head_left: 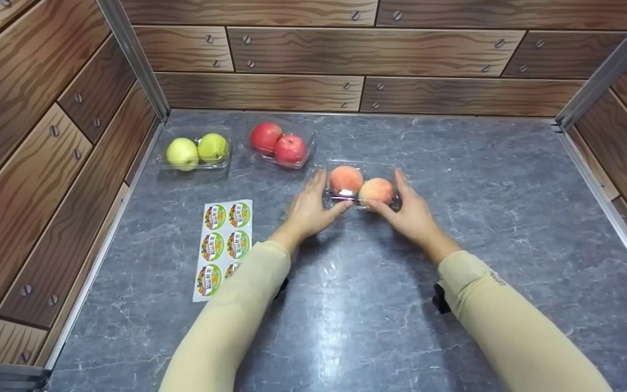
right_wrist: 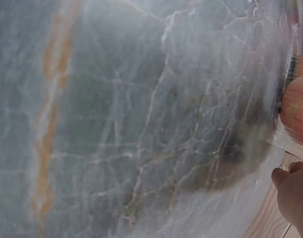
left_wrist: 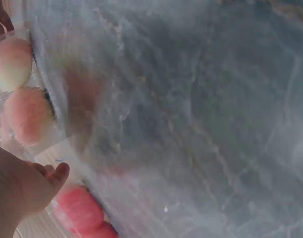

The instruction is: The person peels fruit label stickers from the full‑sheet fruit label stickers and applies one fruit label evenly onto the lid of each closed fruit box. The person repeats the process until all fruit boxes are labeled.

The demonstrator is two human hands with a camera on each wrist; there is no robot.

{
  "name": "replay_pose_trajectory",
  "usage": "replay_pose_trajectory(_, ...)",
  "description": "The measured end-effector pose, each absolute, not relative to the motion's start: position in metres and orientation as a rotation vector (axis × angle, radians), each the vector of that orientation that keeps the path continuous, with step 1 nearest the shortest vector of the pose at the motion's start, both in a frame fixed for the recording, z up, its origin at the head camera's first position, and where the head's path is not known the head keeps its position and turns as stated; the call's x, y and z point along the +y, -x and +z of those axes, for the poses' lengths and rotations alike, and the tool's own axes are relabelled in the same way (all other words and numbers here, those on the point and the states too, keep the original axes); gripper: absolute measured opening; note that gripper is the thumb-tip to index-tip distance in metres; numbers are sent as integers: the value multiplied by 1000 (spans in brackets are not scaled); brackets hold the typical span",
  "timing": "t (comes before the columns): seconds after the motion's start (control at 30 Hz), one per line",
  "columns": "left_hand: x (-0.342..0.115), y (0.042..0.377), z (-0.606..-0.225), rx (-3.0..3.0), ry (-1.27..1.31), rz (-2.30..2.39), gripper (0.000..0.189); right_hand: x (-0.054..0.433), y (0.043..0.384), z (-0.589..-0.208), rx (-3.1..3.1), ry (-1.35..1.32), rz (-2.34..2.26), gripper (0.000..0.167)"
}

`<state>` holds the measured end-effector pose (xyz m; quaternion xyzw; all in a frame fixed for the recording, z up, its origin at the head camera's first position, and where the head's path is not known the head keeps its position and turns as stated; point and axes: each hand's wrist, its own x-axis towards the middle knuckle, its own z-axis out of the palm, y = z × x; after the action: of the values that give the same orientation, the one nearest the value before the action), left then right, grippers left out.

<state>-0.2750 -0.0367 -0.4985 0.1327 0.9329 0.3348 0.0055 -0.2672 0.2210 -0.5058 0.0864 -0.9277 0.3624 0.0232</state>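
Note:
A clear plastic clamshell box [head_left: 360, 163] with two peaches [head_left: 377, 191] is between my two hands in the head view. My left hand [head_left: 309, 209] holds its left end, the fingers along the side and the thumb at the front edge. On the other end, my right hand [head_left: 412, 212] holds it likewise, thumb at the front corner. The left wrist view catches the peaches [left_wrist: 30, 116] at its left edge, above part of my left hand [left_wrist: 22, 183]. Only a piece of my right hand [right_wrist: 295, 198] shows in the right wrist view, below a peach [right_wrist: 296, 109].
Behind on the left stand a clear box of two red apples [head_left: 290, 149] and another with two green apples [head_left: 183, 153]. A sheet of round fruit stickers [head_left: 223, 250] lies left of my left forearm. Wood-patterned walls [head_left: 368, 51] border the grey marbled table [head_left: 509, 218].

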Motion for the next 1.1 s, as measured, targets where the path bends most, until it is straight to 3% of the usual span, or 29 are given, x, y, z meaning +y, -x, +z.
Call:
replay_pose_trajectory(0.2, -36, 276, -503, 2937, -418, 1034, 93, 223, 266, -511, -2873, -270, 1147, 106)
replay_pose_trajectory(1.1, -39, 253, -508, 3051, -443, 829, 98, 223, 247, -511, -2915, -271, 1126, 108)
